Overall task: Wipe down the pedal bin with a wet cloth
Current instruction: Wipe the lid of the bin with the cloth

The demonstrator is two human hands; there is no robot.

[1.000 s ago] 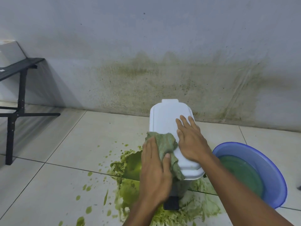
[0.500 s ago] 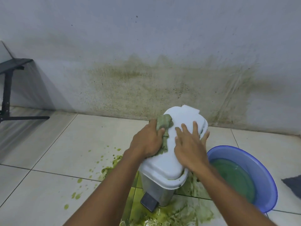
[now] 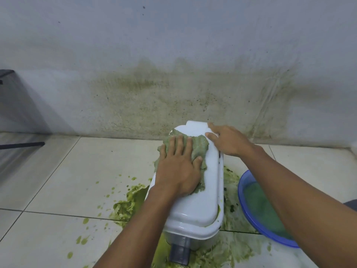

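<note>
Nearest me, below the left wrist, the black pedal (image 3: pixel 179 252) pokes out from the pedal bin (image 3: pixel 201 215). The bin stands on the floor (image 3: pixel 77 171) in a pool of green slop (image 3: pixel 127 206).

The left hand (image 3: pixel 179 171) lies flat on the white lid, fingers straight and slightly spread, pressing the wet cloth (image 3: pixel 199 147) down. The cloth shows beyond its fingertips and on its thumb side.

Just past the cloth, the right hand (image 3: pixel 229 141) rests on the lid's far right corner, fingers straight, gripping nothing. Under the right forearm sits a blue basin (image 3: pixel 240 188) of greenish water, close beside the bin. Beyond the 2 hands the wall (image 3: pixel 173 93) is stained green.

I see 3 risks. The cloth looks green already, so it may smear rather than clean. A hard push away could slide or tip the bin on the slick tiles. A careless right elbow could slop the basin.
</note>
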